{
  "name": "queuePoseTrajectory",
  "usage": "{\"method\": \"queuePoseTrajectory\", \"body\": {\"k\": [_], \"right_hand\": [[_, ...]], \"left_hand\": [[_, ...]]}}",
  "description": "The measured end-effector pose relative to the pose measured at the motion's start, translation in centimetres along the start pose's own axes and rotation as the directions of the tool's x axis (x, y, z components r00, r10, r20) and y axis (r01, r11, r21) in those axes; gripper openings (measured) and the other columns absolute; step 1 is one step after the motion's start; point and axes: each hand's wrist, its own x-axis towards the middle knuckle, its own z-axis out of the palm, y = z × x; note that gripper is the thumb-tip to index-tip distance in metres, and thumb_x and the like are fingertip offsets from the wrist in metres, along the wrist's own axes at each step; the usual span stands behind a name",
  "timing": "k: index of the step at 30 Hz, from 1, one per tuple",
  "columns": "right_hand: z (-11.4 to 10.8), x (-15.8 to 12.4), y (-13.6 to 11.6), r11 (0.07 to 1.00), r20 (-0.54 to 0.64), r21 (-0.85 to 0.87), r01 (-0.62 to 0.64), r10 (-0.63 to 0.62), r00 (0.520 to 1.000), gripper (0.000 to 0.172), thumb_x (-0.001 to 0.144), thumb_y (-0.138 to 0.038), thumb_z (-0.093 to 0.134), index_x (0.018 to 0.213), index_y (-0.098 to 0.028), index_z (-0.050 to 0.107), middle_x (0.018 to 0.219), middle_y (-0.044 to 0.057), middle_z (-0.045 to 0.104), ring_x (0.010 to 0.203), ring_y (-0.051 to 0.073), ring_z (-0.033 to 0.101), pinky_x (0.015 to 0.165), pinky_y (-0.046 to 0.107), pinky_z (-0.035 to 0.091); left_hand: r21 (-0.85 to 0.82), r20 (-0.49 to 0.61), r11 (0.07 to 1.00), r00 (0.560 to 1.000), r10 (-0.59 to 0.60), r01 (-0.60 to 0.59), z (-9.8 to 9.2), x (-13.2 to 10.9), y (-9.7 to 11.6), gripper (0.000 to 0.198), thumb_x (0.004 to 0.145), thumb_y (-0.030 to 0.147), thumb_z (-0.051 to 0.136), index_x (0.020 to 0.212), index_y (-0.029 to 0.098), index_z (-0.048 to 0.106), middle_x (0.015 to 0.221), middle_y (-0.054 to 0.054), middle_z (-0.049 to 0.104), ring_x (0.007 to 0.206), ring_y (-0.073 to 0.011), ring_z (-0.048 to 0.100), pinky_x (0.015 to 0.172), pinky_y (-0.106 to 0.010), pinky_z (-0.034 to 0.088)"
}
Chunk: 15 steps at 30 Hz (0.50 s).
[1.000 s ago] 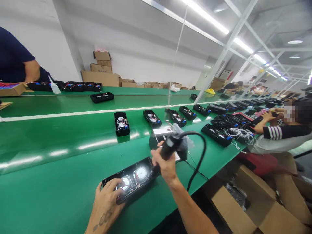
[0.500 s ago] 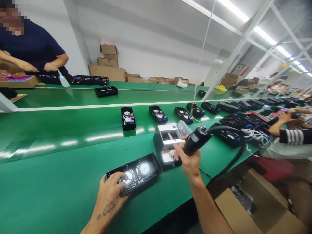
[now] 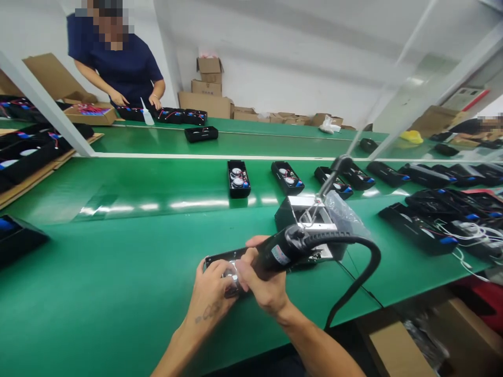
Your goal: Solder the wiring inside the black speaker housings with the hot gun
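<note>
A black speaker housing (image 3: 220, 256) with round silver speakers lies on the green bench in front of me, partly covered by my hands. My left hand (image 3: 210, 288) grips its near left side, fingertips reaching in over a speaker. Wrapped in my right hand (image 3: 269, 290) is a black electric screwdriver (image 3: 279, 254), held tilted low over the housing. Its tip is hidden behind my fingers. A thick black cable (image 3: 371, 262) loops from its rear end. Just beyond the screwdriver stands a metal screw feeder box (image 3: 288, 212) with a clear plastic bag (image 3: 348, 214) against it.
Open speaker housings (image 3: 239, 180) line the green belt (image 3: 165, 180) ahead, with more piled at right beside white cables (image 3: 467, 233). Another housing (image 3: 19, 238) sits at left. Across the belt a person (image 3: 118, 63) handles parts. Cardboard boxes (image 3: 401, 340) stand low at right.
My right hand has brought the screwdriver left from beside the screw feeder to over the speaker housing. My left hand stays on the housing. The view has swung left.
</note>
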Motion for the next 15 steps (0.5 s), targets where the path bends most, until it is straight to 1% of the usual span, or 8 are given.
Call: {"method": "queuePoseTrajectory", "body": {"k": [4,7,9,11,13,15], "right_hand": [[0.0,-0.1,0.7,0.999,0.022,-0.039,0.019,-0.018,1.0,0.028,0.094,-0.03,0.071,0.115,-0.028,0.053,0.06,-0.012,0.051,0.045,0.011,0.047,0.05,0.027,0.046],[0.2,-0.1,0.3,0.994,0.065,-0.11,0.016,-0.009,0.998,0.025,0.09,-0.026,0.072,0.109,-0.027,0.055,0.062,-0.01,0.052,0.05,0.012,0.051,0.055,0.029,0.051],[0.4,0.0,-0.4,0.982,0.102,-0.172,0.071,-0.053,0.993,0.02,0.087,-0.022,0.072,0.1,-0.026,0.056,0.064,-0.008,0.055,0.054,0.013,0.055,0.059,0.03,0.054],[0.4,0.2,-1.0,0.957,0.148,-0.248,0.15,-0.116,0.982,0.017,0.086,-0.019,0.07,0.09,-0.026,0.055,0.068,-0.005,0.059,0.06,0.015,0.06,0.063,0.03,0.057],[0.4,0.4,-1.4,0.918,0.18,-0.32,0.234,-0.183,0.966,0.019,0.085,-0.019,0.07,0.084,-0.026,0.052,0.071,-0.002,0.062,0.065,0.016,0.063,0.066,0.031,0.059],[0.5,0.5,-1.4,0.89,0.203,-0.363,0.274,-0.212,0.956,0.02,0.084,-0.021,0.069,0.082,-0.026,0.05,0.07,-0.002,0.061,0.064,0.017,0.063,0.065,0.031,0.059]], "left_hand": [[0.021,0.009,1.0,1.0,0.012,-0.012,0.3,-0.1,-0.3,0.019,0.087,0.019,0.071,0.091,0.036,0.079,0.118,-0.001,0.076,0.119,-0.029,0.066,0.119,-0.07,0.029],[0.054,0.001,0.998,1.0,0.025,-0.025,0.6,-0.2,-0.5,0.017,0.087,0.02,0.071,0.094,0.034,0.078,0.116,-0.002,0.076,0.12,-0.0301,0.066,0.118,-0.07,0.031],[0.079,-0.021,0.996,0.999,0.036,-0.035,0.7,-0.3,-0.5,0.026,0.087,0.018,0.068,0.106,0.034,0.077,0.115,-0.003,0.076,0.12,-0.031,0.066,0.117,-0.07,0.032],[0.102,-0.054,0.994,0.997,0.045,-0.04,0.9,-0.4,-0.6,0.036,0.089,0.016,0.064,0.119,0.033,0.074,0.114,-0.005,0.077,0.12,-0.0311,0.067,0.116,-0.068,0.035],[0.116,-0.083,0.992,0.995,0.053,-0.043,1.2,-0.6,-0.7,0.038,0.089,0.018,0.063,0.124,0.031,0.072,0.111,-0.006,0.078,0.117,-0.0317,0.068,0.115,-0.068,0.037],[0.116,-0.11,0.993,0.993,0.046,-0.033,1.6,-0.7,-0.8,0.038,0.089,0.022,0.064,0.125,0.031,0.071,0.111,-0.007,0.079,0.117,-0.0321,0.068,0.116,-0.067,0.037]]}}
